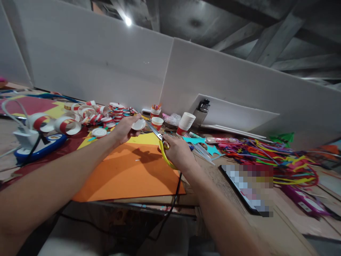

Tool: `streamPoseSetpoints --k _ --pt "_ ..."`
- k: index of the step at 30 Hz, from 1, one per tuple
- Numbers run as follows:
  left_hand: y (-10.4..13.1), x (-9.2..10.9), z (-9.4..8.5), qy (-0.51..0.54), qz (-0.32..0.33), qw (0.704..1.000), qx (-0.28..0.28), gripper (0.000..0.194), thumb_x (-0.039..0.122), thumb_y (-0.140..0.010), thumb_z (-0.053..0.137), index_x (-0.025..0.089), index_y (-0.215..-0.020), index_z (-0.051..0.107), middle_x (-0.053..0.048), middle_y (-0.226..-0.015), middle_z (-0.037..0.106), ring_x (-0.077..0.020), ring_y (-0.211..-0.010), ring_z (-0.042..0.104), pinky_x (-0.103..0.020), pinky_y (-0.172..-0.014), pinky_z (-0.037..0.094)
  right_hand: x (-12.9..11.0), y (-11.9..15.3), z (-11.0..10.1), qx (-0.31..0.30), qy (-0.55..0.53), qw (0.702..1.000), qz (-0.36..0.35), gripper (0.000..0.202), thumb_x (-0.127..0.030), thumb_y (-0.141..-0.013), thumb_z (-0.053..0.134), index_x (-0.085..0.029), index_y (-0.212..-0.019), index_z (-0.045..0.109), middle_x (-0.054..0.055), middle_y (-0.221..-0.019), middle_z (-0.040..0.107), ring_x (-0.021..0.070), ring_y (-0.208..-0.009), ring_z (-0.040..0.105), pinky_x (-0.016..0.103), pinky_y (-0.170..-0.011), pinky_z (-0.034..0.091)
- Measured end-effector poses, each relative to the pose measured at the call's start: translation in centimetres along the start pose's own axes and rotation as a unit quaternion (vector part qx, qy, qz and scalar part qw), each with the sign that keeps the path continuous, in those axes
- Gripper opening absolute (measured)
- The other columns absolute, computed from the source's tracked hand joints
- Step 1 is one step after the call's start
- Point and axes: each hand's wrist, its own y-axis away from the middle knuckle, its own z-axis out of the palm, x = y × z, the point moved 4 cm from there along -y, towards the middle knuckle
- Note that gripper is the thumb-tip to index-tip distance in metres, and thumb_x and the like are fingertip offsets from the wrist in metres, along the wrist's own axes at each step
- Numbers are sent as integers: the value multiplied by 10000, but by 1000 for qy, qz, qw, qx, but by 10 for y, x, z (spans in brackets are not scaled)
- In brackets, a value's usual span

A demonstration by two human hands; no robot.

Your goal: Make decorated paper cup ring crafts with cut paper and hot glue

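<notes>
One flat, rectangular orange sheet [128, 177] lies at the table's front edge, below both hands. To the right is one tangled heap of thin multicoloured strands [266, 153]; to the left, a pile of curled red-and-white paper bands [87, 113], overlapping too much to count. One black-edged slab with a pixelated face [245, 188] lies right of the right forearm. Behind are one dark, black-capped bottle [201, 114], one leaning stack of red-and-white paper cups [185, 123] and one separate red-and-white paper cup [157, 123]. The right hand [179, 151] is curled round the yellow handles of one pair of metal scissors [159, 136]. The left hand [126, 128] pinches one small, round white paper piece [139, 124] above the sheet, near the blade tips; contact is unclear.
</notes>
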Motion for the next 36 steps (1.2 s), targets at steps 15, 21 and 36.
streamPoseSetpoints --k 15,21,36 --pt "0 -13 10 105 -11 992 -62 157 236 -850 628 109 -932 670 -102 -945 712 -169 -766 667 -320 -666 586 10 -4 18 52 -521 845 110 377 -461 -764 655 -195 -1026 605 -52 -632 519 69 -462 408 183 -421 338" --pt "15 -20 30 131 -18 982 -133 211 266 -796 723 137 -955 672 -90 -1019 705 -192 -961 663 -374 -872 549 4 -6 28 91 -572 812 78 421 -466 -715 706 -222 -1010 532 -20 -792 549 73 -533 458 199 -464 429" --pt "17 -15 27 -148 76 968 -189 330 266 -708 781 150 -1009 708 -105 -1007 701 -199 -897 645 -267 -727 507 15 -5 11 150 -338 928 45 490 -175 -687 599 -181 -1177 599 31 -907 692 163 -772 614 275 -723 489"
